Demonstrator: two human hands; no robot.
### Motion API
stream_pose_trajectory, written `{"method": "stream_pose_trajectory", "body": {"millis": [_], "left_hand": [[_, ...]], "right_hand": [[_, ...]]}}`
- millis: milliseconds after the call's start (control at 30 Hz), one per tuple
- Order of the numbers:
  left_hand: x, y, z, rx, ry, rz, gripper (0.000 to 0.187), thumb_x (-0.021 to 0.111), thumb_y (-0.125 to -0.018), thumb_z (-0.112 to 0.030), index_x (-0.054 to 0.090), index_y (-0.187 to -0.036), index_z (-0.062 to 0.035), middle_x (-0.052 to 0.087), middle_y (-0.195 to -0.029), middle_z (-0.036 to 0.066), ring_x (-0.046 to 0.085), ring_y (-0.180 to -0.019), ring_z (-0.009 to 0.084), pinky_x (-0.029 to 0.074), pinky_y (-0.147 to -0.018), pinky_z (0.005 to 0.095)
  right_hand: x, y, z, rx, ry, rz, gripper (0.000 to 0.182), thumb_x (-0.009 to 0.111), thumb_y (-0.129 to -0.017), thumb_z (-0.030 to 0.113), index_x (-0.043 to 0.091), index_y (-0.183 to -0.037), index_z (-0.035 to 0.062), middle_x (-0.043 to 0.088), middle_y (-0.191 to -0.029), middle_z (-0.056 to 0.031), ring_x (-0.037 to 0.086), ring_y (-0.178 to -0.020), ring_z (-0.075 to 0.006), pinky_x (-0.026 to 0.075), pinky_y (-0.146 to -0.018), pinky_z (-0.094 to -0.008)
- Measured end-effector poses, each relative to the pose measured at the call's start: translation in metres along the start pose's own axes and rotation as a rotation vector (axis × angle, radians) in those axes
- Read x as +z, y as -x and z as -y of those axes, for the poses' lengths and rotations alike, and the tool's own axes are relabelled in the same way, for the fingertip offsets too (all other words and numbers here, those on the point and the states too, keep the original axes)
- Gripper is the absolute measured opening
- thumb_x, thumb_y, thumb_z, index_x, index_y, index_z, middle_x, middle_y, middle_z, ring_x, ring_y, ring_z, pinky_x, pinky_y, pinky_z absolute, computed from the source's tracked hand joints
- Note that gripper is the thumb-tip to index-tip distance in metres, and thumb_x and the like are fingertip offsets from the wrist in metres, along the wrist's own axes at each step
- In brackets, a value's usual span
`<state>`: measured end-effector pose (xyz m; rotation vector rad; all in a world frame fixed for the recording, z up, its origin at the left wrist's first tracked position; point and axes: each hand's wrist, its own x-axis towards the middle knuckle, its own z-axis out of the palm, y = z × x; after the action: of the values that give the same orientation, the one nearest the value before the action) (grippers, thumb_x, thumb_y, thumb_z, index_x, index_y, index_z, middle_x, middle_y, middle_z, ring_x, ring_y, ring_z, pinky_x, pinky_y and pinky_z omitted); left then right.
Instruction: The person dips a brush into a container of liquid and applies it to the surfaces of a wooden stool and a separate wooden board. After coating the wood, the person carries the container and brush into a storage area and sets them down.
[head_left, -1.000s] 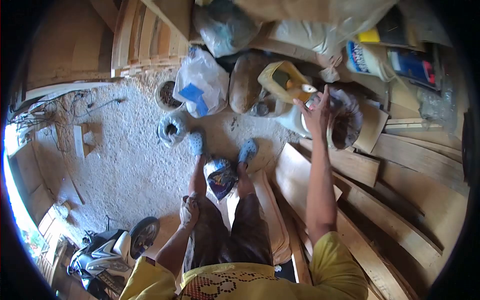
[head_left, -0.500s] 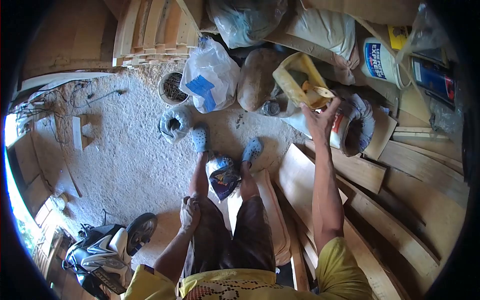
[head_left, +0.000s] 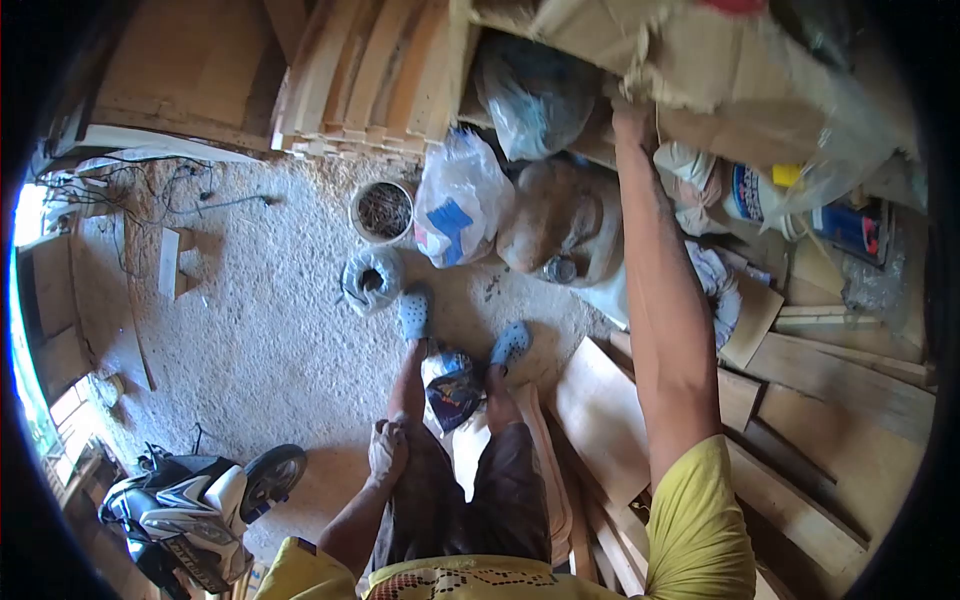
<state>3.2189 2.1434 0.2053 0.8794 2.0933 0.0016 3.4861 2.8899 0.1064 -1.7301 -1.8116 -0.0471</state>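
My left hand (head_left: 387, 452) rests on my left knee, its fingers lying over the front of the dark shorts (head_left: 440, 500) and bare leg, with nothing held. My right arm reaches far forward, and my right hand (head_left: 630, 112) is up at the shelf, beside the hanging brown cardboard (head_left: 740, 70). Its fingers are blurred and partly hidden at the cardboard's edge, so their grip does not show. The yellow cut-open container cannot be made out. Left of the right hand is a clear plastic bag (head_left: 535, 105) with bluish contents.
Below the shelf stand a white plastic bag (head_left: 460, 200), a dusty brown jug (head_left: 550, 215) and a bucket of nails or scraps (head_left: 382, 212). Wooden boards (head_left: 600, 420) lie at right. A motorcycle (head_left: 195, 515) is parked at lower left. A plastic-wrapped roll (head_left: 372, 280) sits near my feet.
My right hand has moved forward and up from above the white bucket to the shelf. The yellow container it held is no longer visible. My left hand stays on my knee.
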Motion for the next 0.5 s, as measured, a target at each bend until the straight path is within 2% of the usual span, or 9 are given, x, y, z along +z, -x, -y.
{"method": "stream_pose_trajectory", "body": {"millis": [67,100,200,233,267,300,400,433,500], "left_hand": [[-0.005,0.0,-0.007,-0.083,0.058,0.0,0.029,0.051,-0.097,-0.026,0.065,-0.111,-0.0045,0.059,-0.123,0.026,0.06,-0.11,0.0453,0.049,-0.094,0.0521],[-0.008,0.002,-0.01,-0.09,0.08,-0.025,0.029,0.051,-0.097,-0.026,0.065,-0.111,-0.0045,0.059,-0.123,0.026,0.06,-0.11,0.0453,0.049,-0.094,0.0521],[-0.003,0.005,-0.008,-0.077,0.125,-0.05,0.03,0.052,-0.096,-0.026,0.066,-0.113,-0.0058,0.06,-0.121,0.025,0.059,-0.112,0.045,0.048,-0.096,0.0515],[-0.005,0.005,-0.013,-0.063,0.142,-0.066,0.03,0.052,-0.096,-0.026,0.066,-0.113,-0.0058,0.06,-0.121,0.025,0.059,-0.112,0.045,0.048,-0.096,0.0515],[-0.008,0.007,-0.017,-0.062,0.077,-0.003,0.031,0.052,-0.095,-0.027,0.067,-0.113,-0.0055,0.061,-0.119,0.025,0.059,-0.112,0.0449,0.048,-0.097,0.0519],[-0.011,0.014,-0.017,-0.066,0.011,0.06,0.032,0.053,-0.095,-0.027,0.067,-0.113,-0.0052,0.062,-0.117,0.025,0.059,-0.111,0.0447,0.048,-0.097,0.0523],[0.013,0.001,0.018,0.064,0.063,0.147,0.049,0.058,-0.094,-0.04,0.063,-0.123,-0.0008,0.063,-0.124,0.024,0.06,-0.116,0.041,0.05,-0.096,0.0487],[0.011,0.014,0.016,0.026,0.218,0.202,0.062,0.061,-0.092,-0.049,0.06,-0.129,-0.0001,0.062,-0.13,0.023,0.063,-0.115,0.0385,0.052,-0.094,0.0466],[-0.003,0.04,-0.011,-0.176,0.561,0.165,0.08,0.063,-0.09,-0.059,0.052,-0.143,-0.0004,0.06,-0.137,0.02,0.059,-0.123,0.0335,0.05,-0.099,0.0405]], "right_hand": [[0.064,-0.023,-0.095,-0.514,0.639,0.125,0.073,0.066,-0.087,0.054,0.053,-0.143,0.0088,0.055,-0.141,-0.0271,0.049,-0.131,-0.0445,0.042,-0.108,-0.053],[0.064,-0.041,-0.065,-0.536,0.622,0.105,0.073,0.066,-0.087,0.054,0.053,-0.143,0.0088,0.055,-0.141,-0.0271,0.049,-0.131,-0.0445,0.042,-0.108,-0.053],[-0.057,0.024,-0.007,0.26,0.017,0.47,0.104,0.065,-0.082,0.073,0.039,-0.15,-0.0006,0.045,-0.147,-0.0313,0.045,-0.134,-0.0433,0.039,-0.11,-0.0516],[-0.127,0.032,0.055,0.04,0.179,0.284,0.112,0.071,-0.079,0.071,0.031,-0.153,-0.0021,0.043,-0.146,-0.0323,0.049,-0.13,-0.0419,0.04,-0.109,-0.0485],[-0.167,0.06,0.091,0.177,-0.332,0.063,0.107,0.077,-0.081,0.06,0.03,-0.152,-0.0049,0.045,-0.144,-0.0324,0.05,-0.129,-0.0434,0.04,-0.109,-0.0471],[-0.189,0.092,0.102,0.142,-0.176,-0.022,0.1,0.079,-0.084,0.051,0.03,-0.15,-0.0066,0.045,-0.143,-0.0334,0.049,-0.129,-0.0449,0.04,-0.11,-0.0488],[-0.292,0.195,0.139,0.266,-0.569,0.517,0.089,0.073,-0.091,0.042,0.027,-0.151,-0.0065,0.051,-0.142,-0.0286,0.047,-0.135,-0.0409,0.038,-0.11,-0.0459],[-0.265,0.299,0.054,0.045,-0.282,0.792,0.094,0.073,-0.089,0.047,0.026,-0.153,-0.0033,0.048,-0.145,-0.031,0.046,-0.135,-0.0425,0.038,-0.111,-0.0479],[-0.359,0.388,0.082,0.343,-0.286,1.331,0.112,0.073,-0.078,0.066,0.025,-0.156,0.0003,0.036,-0.152,-0.0349,0.038,-0.141,-0.0469,0.03,-0.118,-0.0517]]}}
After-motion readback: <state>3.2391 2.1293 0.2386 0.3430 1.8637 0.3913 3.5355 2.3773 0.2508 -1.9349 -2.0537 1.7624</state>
